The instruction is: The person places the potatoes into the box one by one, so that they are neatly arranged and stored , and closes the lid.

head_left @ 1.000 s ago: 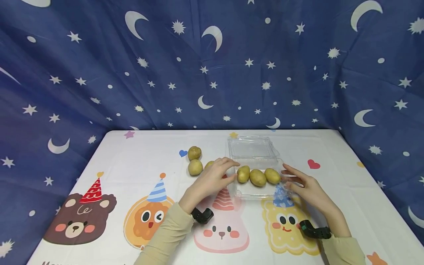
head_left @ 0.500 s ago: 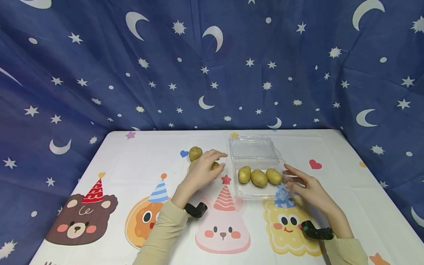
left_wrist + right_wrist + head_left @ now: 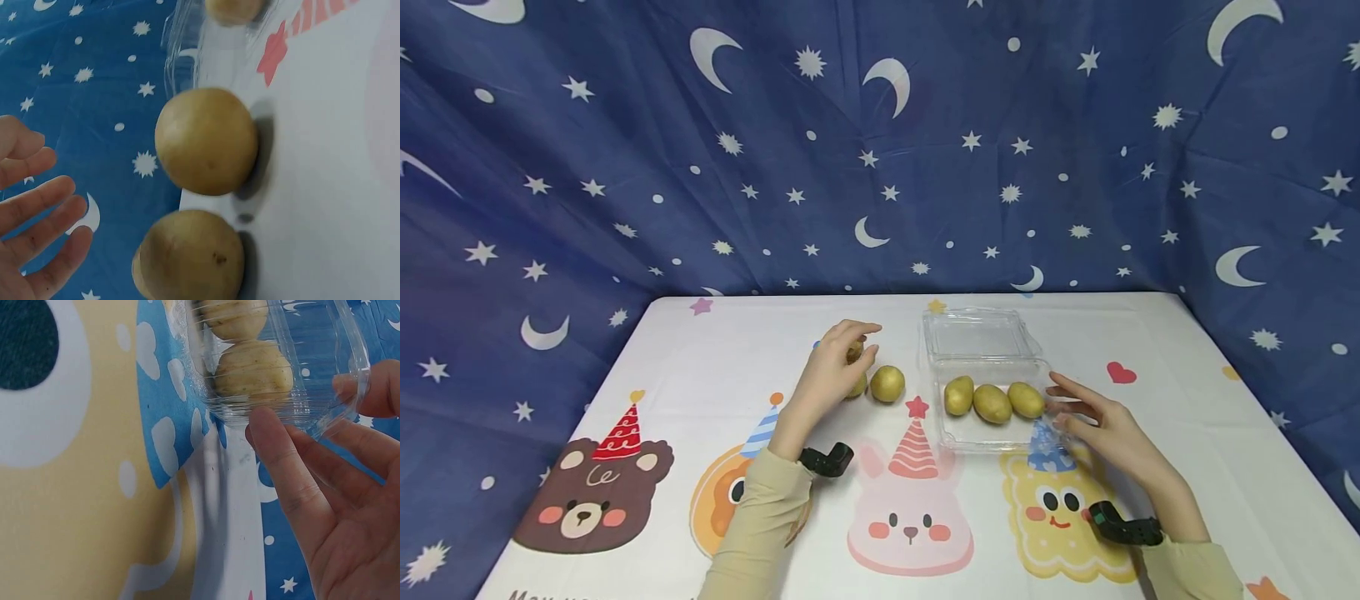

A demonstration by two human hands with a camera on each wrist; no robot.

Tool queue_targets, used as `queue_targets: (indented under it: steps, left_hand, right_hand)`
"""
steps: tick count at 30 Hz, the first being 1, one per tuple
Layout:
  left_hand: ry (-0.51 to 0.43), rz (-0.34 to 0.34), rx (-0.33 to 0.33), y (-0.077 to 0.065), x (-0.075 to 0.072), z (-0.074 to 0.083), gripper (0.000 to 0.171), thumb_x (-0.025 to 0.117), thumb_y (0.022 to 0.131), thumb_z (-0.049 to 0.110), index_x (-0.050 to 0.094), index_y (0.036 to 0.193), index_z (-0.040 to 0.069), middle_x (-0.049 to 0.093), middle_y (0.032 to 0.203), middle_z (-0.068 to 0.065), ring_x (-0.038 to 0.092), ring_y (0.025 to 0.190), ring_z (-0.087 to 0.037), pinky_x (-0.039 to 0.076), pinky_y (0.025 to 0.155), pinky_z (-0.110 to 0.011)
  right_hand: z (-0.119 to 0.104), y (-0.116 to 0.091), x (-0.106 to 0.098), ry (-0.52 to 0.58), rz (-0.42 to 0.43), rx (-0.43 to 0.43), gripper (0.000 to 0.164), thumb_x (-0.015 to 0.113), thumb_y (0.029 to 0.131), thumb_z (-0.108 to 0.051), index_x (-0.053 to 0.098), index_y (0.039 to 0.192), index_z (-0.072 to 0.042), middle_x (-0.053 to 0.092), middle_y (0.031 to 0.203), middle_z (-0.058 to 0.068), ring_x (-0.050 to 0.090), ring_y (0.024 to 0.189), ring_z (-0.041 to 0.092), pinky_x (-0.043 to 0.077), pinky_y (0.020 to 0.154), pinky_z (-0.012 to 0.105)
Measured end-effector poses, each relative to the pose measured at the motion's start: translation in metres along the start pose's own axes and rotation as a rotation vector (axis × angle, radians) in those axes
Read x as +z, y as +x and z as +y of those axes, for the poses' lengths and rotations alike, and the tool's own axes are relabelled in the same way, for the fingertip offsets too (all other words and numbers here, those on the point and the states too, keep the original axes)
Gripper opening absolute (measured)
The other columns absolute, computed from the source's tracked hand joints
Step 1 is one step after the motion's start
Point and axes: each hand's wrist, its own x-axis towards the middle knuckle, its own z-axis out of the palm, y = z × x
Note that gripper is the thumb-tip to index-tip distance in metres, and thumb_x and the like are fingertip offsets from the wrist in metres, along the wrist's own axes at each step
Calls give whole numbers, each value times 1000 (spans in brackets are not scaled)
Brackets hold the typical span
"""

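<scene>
My left hand (image 3: pixel 827 367) is over the loose potatoes at the middle left, fingers spread and lightly bent around the rearmost potato (image 3: pixel 854 351). In the left wrist view a gap shows between its fingers and the potatoes. Another potato (image 3: pixel 856 386) lies partly behind this hand, and a third potato (image 3: pixel 887 384) sits just to its right. Three potatoes (image 3: pixel 992 404) lie in a row inside a clear plastic clamshell box (image 3: pixel 962 437), its lid (image 3: pixel 976 335) folded back. My right hand (image 3: pixel 1105 425) touches the box's right side, thumb (image 3: pixel 272 434) against the wall and fingers loosely extended at the rim.
A white tablecloth (image 3: pixel 1075 333) with printed cartoon animals covers the table. Behind it hangs a blue cloth (image 3: pixel 925 183) with moons and stars. Each wrist wears a black camera (image 3: pixel 827 460).
My left hand has moved away from the box, left and back to the loose potatoes, uncovering the rightmost of them. The right hand stays at the box's side.
</scene>
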Motion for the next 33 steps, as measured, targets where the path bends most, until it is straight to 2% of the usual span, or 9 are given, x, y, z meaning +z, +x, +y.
queue_targets:
  steps: [3, 9, 13, 23, 33]
  left_hand:
    - [-57, 22, -33, 2, -3, -5, 30, 59, 94, 20, 63, 124, 17, 62, 118, 0, 59, 106, -18, 52, 91, -35]
    - [-150, 78, -84, 5, -6, -15, 31, 61, 93, 15, 63, 123, 13, 62, 117, -6, 61, 102, -20, 54, 84, -34]
    - [-181, 102, -104, 7, -8, -23, 31, 61, 93, 13, 63, 123, 11, 62, 120, -10, 60, 106, -22, 54, 84, -35]
    - [-237, 146, -186, 9, -6, -48, 30, 62, 91, 14, 63, 121, 11, 63, 120, -9, 61, 110, -26, 53, 87, -40]
    - [-225, 122, -241, 9, 1, -66, 36, 66, 89, 16, 61, 124, 8, 61, 122, -13, 59, 112, -30, 52, 92, -43]
  right_hand:
    - [-1, -1, -1, 8, 6, -16, 61, 62, 92, -16, 37, 148, -10, 59, 130, 20, 57, 104, -9, 46, 82, 8]
    - [-2, -2, -1, 8, 16, -21, 61, 62, 93, -15, 37, 147, -8, 59, 129, 20, 58, 104, -6, 47, 82, 8]
    - [-3, -2, -1, 16, 15, -28, 61, 62, 93, -15, 37, 147, -7, 59, 129, 21, 58, 104, -7, 47, 82, 8]
    - [0, -1, 0, 19, 21, -45, 60, 62, 93, -14, 38, 147, -6, 59, 128, 21, 58, 103, -8, 48, 81, 8]
    - [0, -1, 1, 24, 17, -56, 59, 61, 93, -13, 38, 147, -6, 59, 128, 22, 59, 103, -7, 48, 80, 9]
